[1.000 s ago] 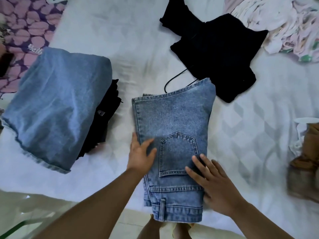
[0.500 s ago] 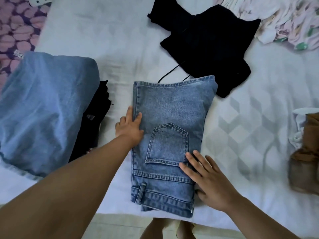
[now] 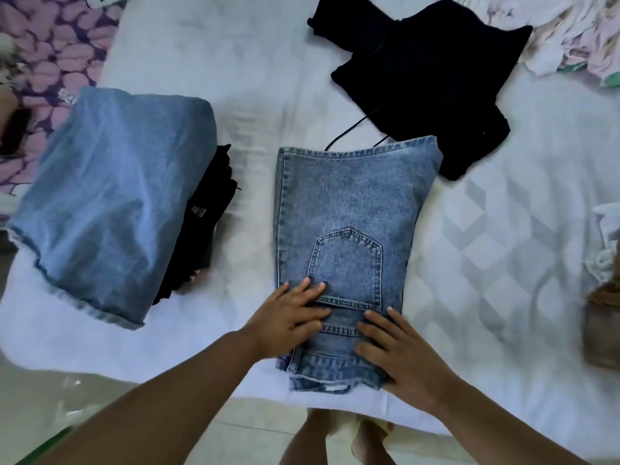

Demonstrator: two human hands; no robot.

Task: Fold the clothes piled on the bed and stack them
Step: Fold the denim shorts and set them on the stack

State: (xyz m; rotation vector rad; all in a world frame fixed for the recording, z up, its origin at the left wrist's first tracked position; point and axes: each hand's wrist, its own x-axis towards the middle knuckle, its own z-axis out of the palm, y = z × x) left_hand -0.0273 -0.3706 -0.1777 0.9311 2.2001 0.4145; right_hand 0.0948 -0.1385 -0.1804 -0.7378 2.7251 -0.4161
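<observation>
Folded jeans lie flat on the white bed, pocket side up, with the waistband at the near edge of the bed and the fold at the far end. Both hands rest on the near part of the jeans. The left hand lies flat with its fingers spread, the fingertips on the lower edge of the back pocket and the palm over the left side seam. The right hand lies flat too, fingers straight and slightly apart, pressing on the waistband area at the right near corner; its fingertips point toward the left hand and come near it without touching. Neither hand curls round the cloth; both are laid open on it.

To the left of the jeans, apart from them, stands a stack: a lighter blue denim piece on top, dark folded clothes showing under its right side. Beyond the jeans lies a black garment, unfolded, its thin black cord running to the far edge of the jeans. At the far right corner is a heap of pale floral clothes. At the right edge a brown item is partly out of view. A purple patterned cloth lies at the far left.
</observation>
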